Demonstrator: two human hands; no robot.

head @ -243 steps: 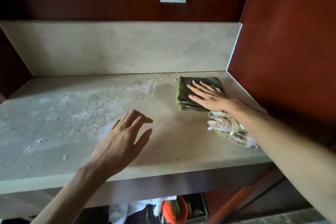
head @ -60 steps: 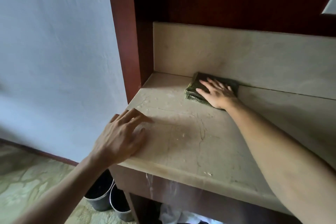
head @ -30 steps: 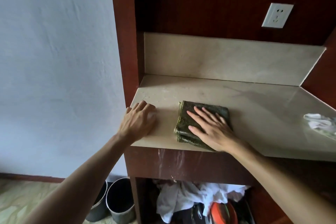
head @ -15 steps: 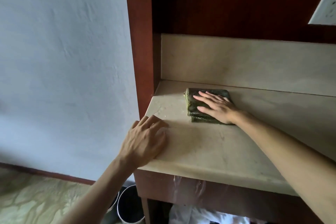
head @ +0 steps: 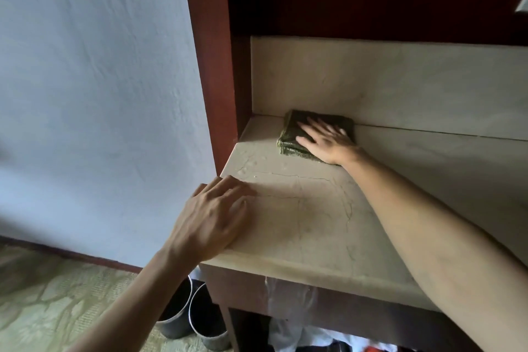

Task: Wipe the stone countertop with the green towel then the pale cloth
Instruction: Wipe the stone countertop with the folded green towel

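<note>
1. Wall (head: 91,94) — pale, plain, filling the left side; a dark skirting strip runs along its foot above a patterned floor (head: 43,303).
2. Cabinet (head: 210,66) — red-brown wood; its upright post stands between the wall and the counter, and a dark wooden back panel rises above the splashback.
3. Counter (head: 308,226) — pale stone with fine cracks and a few specks near its left edge. A matching stone splashback (head: 400,83) stands upright along its rear edge.
4. Right hand (head: 325,141) — fingers spread and straight, palm pressed flat on the towel; the forearm crosses the counter from the lower right and covers part of the surface.
5. Left hand (head: 211,217) — fingers close together, lightly bent, resting on the counter's front left corner; it holds nothing.
6. Towel (head: 293,134) — green, folded, lying on the counter in the rear left area, its far edge against the splashback, near the post. The right hand covers its right half.
7. Below the counter — two dark round bins (head: 194,317) on the floor, side by side; white fabric (head: 297,331) bunched in the open space under the top.
</note>
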